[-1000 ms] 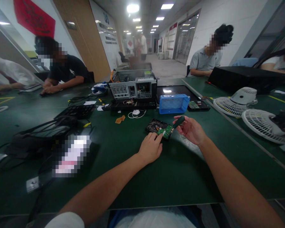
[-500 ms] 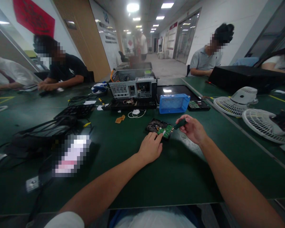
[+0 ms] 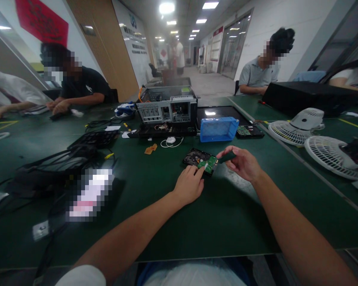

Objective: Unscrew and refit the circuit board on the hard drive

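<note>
Here the right hand (image 3: 243, 163) pinches a screwdriver (image 3: 226, 157), nearly level, tip pointing left at the hard drive (image 3: 196, 157) that the left hand (image 3: 188, 184) steadies with loose, ungripping fingertips, a blue box (image 3: 218, 130) behind.

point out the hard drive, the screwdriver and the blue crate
black hard drive with green circuit board (image 3: 193, 157): head view, dark casing
dark green-handled screwdriver (image 3: 227, 157): head view, handle
blue plastic crate (image 3: 218, 131): head view, front wall
</note>
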Tool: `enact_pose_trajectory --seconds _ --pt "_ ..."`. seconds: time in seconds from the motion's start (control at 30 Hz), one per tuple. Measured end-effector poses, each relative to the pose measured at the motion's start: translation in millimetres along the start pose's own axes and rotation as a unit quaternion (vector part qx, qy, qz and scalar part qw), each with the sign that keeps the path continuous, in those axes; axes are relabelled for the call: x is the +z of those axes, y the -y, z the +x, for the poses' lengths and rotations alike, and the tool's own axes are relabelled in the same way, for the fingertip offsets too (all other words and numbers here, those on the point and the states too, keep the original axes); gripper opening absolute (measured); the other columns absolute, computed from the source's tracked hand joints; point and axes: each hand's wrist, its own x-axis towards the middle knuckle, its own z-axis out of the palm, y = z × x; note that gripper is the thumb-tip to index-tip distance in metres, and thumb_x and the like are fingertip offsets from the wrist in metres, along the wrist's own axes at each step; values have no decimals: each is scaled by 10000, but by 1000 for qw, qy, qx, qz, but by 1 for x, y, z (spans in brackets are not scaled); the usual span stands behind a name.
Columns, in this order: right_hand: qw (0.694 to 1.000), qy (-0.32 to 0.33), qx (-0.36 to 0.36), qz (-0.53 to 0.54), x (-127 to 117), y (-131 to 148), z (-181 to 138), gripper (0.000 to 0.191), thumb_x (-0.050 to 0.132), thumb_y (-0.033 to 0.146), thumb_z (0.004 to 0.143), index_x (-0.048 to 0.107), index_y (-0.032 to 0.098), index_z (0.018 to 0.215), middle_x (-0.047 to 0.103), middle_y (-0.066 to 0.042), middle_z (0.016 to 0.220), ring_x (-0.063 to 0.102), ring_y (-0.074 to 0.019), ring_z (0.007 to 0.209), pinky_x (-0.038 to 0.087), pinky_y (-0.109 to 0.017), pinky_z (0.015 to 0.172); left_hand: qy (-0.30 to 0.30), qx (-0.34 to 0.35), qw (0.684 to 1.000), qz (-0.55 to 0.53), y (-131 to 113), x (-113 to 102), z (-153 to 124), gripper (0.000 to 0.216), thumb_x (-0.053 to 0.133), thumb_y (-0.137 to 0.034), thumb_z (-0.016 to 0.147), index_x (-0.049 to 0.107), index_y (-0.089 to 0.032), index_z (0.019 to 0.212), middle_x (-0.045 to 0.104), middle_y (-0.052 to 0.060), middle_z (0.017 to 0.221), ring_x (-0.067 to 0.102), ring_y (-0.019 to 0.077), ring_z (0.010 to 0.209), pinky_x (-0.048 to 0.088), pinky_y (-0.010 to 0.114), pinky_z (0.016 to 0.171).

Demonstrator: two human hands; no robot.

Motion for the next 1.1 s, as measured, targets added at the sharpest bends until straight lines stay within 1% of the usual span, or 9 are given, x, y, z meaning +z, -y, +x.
enact_pose_trajectory --seconds 0.13,0.3,0.43,0.57,0.63,0.7,0.87,1.0,1.1 --pt "1000 -4 10 24 1 1 0 250 678 439 824 675 228 960 728 -65 920 404 -114 478 217 -240 390 2 -4 1000 2 0 0 -1 494 513 -291 995 471 -196 1478 587 115 1248 543 280 1157 516 429 963" --pt "999 8 21 38 -2 -2 1 374 661 440 847 731 198 1124 703 -72 967 418 -106 506 254 -236 386 -6 0 1000 3 1 3 0 496 528 -278 984 481 -186 1469 590 125 1245 539 291 1165 514 442 974" --pt "998 25 35 41 -3 -3 1 349 692 447 842 756 172 1047 714 -86 929 465 -111 539 326 -237 423 -12 3 1000 6 2 5 0 488 527 -270 981 494 -171 1458 590 139 1235 538 300 1163 512 460 978" --pt "998 21 36 42 -1 -3 1 294 698 468 872 731 199 984 733 -121 1114 538 -136 613 370 -238 448 -13 3 1000 -4 2 3 0 484 526 -276 981 494 -189 1456 593 130 1236 545 297 1161 519 454 964" --pt "998 21 32 41 -1 -4 1 271 699 470 887 710 213 974 727 -127 1168 536 -139 619 361 -236 447 -12 3 1000 -6 1 2 0 490 528 -276 980 485 -197 1462 595 126 1234 549 294 1153 523 451 952" --pt "999 27 20 33 -1 -5 2 265 700 471 899 697 218 979 734 -125 1132 505 -133 597 336 -232 440 -12 4 1000 -6 1 2 0 495 528 -275 982 479 -196 1468 592 126 1245 548 291 1154 522 448 949" --pt "1000 13 3 11 -6 -8 5 352 699 457 916 706 226 1181 723 -103 1048 445 -122 596 304 -221 447 -9 1 1000 -7 2 4 0 505 538 -280 984 471 -195 1477 592 122 1259 549 290 1160 517 445 957" --pt "1000 -2 -20 1 -10 -9 5 288 717 414 892 740 200 1083 713 -105 1078 442 -114 605 297 -224 448 -7 -1 1000 -10 1 3 0 493 528 -289 993 471 -200 1474 588 118 1276 544 286 1170 518 438 956" --pt "1000 7 -27 3 -8 -8 4 224 719 393 890 726 207 1014 720 -103 1084 446 -113 593 297 -230 450 -6 3 1000 -8 1 1 0 487 525 -287 992 474 -195 1467 591 116 1267 544 281 1160 520 435 952"
